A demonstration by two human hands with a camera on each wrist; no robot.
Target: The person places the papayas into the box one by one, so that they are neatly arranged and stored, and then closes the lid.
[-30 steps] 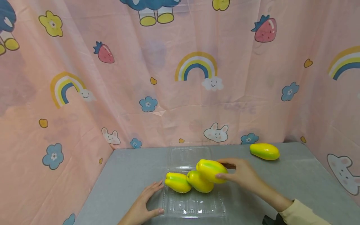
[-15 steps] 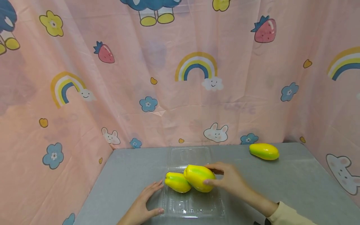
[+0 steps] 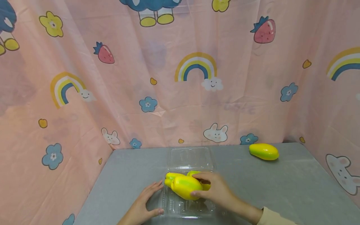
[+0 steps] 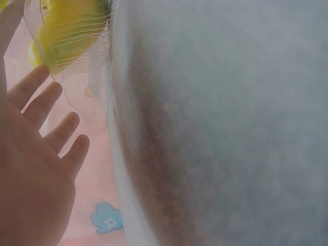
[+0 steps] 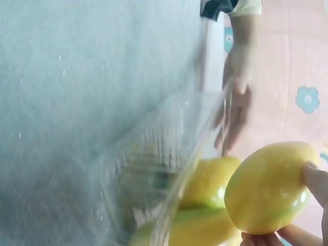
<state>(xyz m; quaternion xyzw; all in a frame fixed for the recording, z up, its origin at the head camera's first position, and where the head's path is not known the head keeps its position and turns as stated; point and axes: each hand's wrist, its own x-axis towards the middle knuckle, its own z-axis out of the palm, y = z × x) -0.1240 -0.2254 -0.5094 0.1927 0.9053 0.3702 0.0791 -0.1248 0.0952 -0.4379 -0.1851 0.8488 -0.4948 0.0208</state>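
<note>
R hand (image 3: pixel 215 187) pinches the top fruit (image 3: pixel 185 187) above the clear box (image 3: pixel 197 213); best lower it gently toward the box's 6 o'clock, w/o knocking left fruit (image 3: pixel 171 176) or rear fruit (image 3: pixel 193 172). L hand (image 3: pixel 144 203), fingers extended, holding nothing, is at 9 o'clock, gd. for steadying.

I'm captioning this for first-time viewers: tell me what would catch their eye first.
Probably the glossy yellow-green fruit the right hand holds over the clear container on the grey table. Then the patterned pink curtain behind the table, and a lone fruit toward the table's back right.
</note>
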